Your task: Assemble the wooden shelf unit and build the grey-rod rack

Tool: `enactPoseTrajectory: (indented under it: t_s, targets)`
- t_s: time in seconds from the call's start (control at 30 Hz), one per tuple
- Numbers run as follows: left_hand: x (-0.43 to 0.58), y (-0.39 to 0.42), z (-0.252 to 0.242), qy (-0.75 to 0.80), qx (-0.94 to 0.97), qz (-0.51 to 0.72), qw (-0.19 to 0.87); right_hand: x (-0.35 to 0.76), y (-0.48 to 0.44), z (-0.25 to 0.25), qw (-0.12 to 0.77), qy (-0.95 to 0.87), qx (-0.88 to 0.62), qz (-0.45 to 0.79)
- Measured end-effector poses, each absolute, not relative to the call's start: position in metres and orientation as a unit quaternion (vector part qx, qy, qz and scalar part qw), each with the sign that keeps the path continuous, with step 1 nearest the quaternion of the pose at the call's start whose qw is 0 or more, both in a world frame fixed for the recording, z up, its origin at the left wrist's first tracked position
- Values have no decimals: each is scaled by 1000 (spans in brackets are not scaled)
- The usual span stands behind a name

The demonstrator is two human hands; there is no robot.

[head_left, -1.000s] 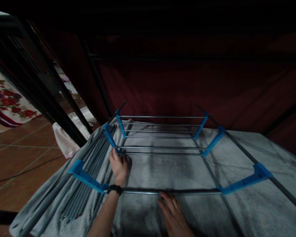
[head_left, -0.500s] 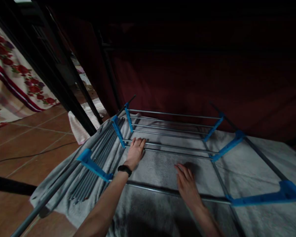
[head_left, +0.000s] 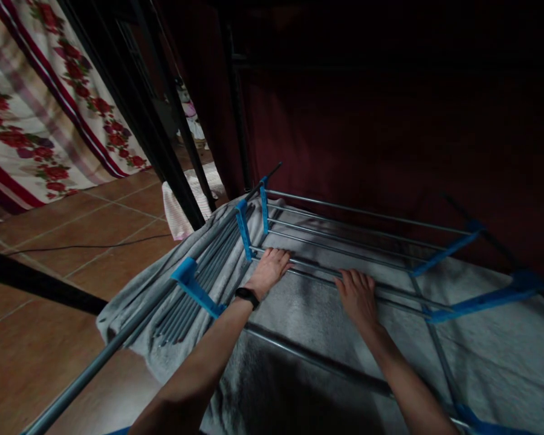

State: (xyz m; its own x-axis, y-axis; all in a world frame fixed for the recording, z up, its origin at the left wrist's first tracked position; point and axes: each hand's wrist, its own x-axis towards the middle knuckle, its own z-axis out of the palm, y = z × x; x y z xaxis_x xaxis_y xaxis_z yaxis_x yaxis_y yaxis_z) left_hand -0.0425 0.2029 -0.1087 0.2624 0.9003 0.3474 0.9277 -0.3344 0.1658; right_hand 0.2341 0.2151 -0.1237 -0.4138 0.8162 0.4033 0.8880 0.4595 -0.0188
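Note:
A frame of grey metal rods (head_left: pixel 317 351) joined by blue plastic brackets (head_left: pixel 198 289) lies over a grey blanket (head_left: pixel 294 302). My left hand (head_left: pixel 271 269), with a dark band at the wrist, is wrapped over the middle pair of rods near a left bracket. Farther right, my right hand (head_left: pixel 358 293) has its fingers curled over the same pair. A bundle of loose grey rods (head_left: pixel 208 281) rests on the blanket at the frame's left side.
Dark metal posts (head_left: pixel 140 121) stand at the left, with a floral cloth (head_left: pixel 68 109) beyond them. A dark red curtain (head_left: pixel 344 145) hangs behind the frame. A striped cloth (head_left: pixel 180 208) and a black cable (head_left: pixel 95 246) are by the tiled floor (head_left: pixel 72 284).
My right hand has moved forward from above the blanket onto the middle rods. My left hand stays on them. The view has turned, and the frame appears more tilted.

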Motion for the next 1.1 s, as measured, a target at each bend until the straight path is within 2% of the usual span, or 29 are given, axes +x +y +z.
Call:
enactPoseTrajectory:
  t_s: [0.23, 0.53, 1.1]
  targets:
    - [-43, 213, -111, -584, -793, -165, 52, 231, 231, -119, 102, -848, -507, -119]
    - [-45, 218, -115, -574, -802, -154, 61, 231, 240, -107, 22, -860, -504, -71]
    - [-44, 218, -106, -577, -803, -117, 99, 226, 236, -92, -11, -853, -520, -42]
